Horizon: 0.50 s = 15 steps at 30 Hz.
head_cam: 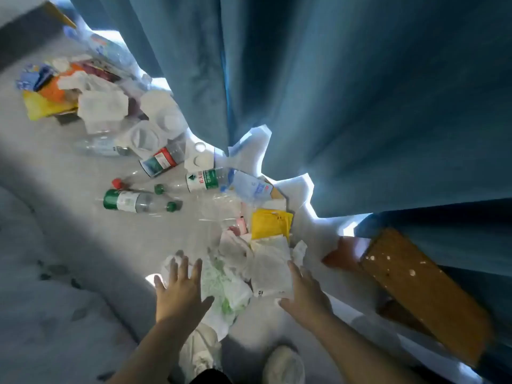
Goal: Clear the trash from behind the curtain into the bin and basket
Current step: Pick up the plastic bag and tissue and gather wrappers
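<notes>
In the head view, the trash is seen strewn along the pale floor (91, 245) at the foot of the blue curtain (360, 106), where it appears to have been pushed out of sight. Clear plastic bottles lie on their sides mid-floor, among them a green-capped bottle (135, 202) and a red-labelled bottle (163, 159). A far heap of orange and yellow packaging (52, 95) is seen at the upper left. Nearest the person, a pile of soft litter is gathered: a yellow packet (270, 224), a white paper wrapper (273, 270) and a green-printed plastic bag (221, 284). Neither bin nor basket is shown. A wooden board (415, 295) is leaned at the right, partly under the curtain.

Both forearms are reached forward and down over this near pile. The left hand (180, 289) is held flat with fingers splayed, nothing grasped, its thumb beside the green-printed bag. The right hand (302, 295) is likewise released, fingers straight along the wrapper's edge; whether contact is made cannot be told. The pile is bracketed by the two palms, so a two-handed scoop is judged to be prepared.
</notes>
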Motion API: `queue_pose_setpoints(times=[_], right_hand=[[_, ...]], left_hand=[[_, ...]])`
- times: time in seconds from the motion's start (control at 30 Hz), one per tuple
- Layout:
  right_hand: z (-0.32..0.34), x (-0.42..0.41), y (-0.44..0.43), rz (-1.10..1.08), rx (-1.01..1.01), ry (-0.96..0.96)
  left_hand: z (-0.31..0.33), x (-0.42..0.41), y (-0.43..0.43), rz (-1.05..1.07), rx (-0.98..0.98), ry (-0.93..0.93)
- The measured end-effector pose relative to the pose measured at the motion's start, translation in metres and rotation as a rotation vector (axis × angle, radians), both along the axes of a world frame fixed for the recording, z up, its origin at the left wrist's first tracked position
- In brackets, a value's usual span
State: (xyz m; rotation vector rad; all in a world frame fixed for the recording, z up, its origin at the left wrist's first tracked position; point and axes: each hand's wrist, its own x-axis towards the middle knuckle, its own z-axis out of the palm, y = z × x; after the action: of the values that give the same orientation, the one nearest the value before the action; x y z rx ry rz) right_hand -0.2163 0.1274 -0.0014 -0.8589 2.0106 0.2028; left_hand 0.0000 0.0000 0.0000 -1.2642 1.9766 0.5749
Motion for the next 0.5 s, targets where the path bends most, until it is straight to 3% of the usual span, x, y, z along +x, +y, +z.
queue_pose_setpoints(times=[0.27,0.5], right_hand=[[-0.137,-0.019,-0.010,-0.332,-0.090,0.117],[-0.171,-0.021,-0.019,-0.471,-0.109,0.225]], left_hand=[[-0.124,-0.030,-0.004,-0.127,-0.053,-0.035],[-0.171,-0.026,-0.009,-0.095,-0.170,-0.046]])
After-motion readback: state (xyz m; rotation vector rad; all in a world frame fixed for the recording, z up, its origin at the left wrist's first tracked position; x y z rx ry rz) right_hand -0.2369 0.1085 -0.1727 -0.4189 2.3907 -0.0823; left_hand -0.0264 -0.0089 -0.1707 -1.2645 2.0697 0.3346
